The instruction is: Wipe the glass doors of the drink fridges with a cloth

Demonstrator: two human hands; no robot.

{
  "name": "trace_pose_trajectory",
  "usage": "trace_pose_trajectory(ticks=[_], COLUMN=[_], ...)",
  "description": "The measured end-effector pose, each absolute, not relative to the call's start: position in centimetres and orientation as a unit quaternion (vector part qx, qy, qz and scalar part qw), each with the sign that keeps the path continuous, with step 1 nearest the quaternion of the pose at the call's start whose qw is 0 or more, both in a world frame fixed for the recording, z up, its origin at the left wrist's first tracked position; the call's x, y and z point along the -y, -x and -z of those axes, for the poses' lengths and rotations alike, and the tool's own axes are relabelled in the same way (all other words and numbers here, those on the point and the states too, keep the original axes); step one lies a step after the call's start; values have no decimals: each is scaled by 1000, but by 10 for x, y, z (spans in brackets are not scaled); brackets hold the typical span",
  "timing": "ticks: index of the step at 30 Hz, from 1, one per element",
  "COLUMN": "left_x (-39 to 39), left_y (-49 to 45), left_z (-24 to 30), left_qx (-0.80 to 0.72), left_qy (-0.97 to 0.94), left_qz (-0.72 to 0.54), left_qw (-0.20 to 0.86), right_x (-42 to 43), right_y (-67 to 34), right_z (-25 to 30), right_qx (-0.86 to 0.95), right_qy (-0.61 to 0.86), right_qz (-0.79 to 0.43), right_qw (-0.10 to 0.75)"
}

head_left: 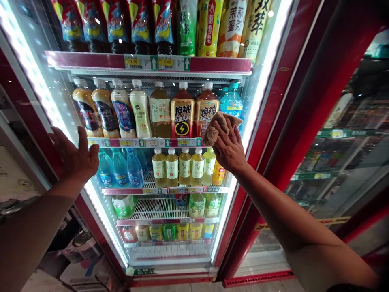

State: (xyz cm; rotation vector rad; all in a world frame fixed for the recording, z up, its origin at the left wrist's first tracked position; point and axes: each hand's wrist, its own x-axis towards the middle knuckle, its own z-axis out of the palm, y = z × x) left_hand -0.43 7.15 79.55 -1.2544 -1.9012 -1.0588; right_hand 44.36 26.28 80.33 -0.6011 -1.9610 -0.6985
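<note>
A crumpled brown cloth [223, 125] is held in my right hand [229, 148], pressed toward the glass front of a lit drinks fridge [243, 182]. Behind the glass, near that hand, stand dark energy drink bottles [182, 111] and a turquoise bottle [232, 99]. On the other side, my left hand [74, 156] is raised with its fingers spread and nothing in it. It is near the fridge's left edge, beside blue bottles [120, 168]; whether it touches the fridge I cannot tell.
Shelves of bottled drinks fill the fridge, with a red price strip [146, 61] along the upper shelf. A red-framed fridge [328, 162] stands to the right. White boxes [82, 271] lie low on the left. Tiled floor [182, 287] shows at the bottom.
</note>
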Motion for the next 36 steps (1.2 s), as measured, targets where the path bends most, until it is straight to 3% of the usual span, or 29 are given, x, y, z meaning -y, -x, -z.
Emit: trace_pose_trajectory(ticks=[6, 14, 30, 36], left_x=[-81, -108, -122, -123], left_y=[-16, -42, -24, -24], left_z=[-792, -777, -760, -758], left_qx=[680, 627, 537, 527], left_qy=[532, 588, 595, 591], left_qz=[369, 350, 356, 365], left_qw=[344, 372, 480, 490], right_x=[-270, -267, -282, -281], right_y=[-455, -472, -498, -511], right_z=[-807, -801, -798, -764], right_qx=[768, 789, 749, 767], right_qy=[273, 276, 313, 318], right_qz=[285, 299, 326, 294], right_qw=[505, 460, 485, 473])
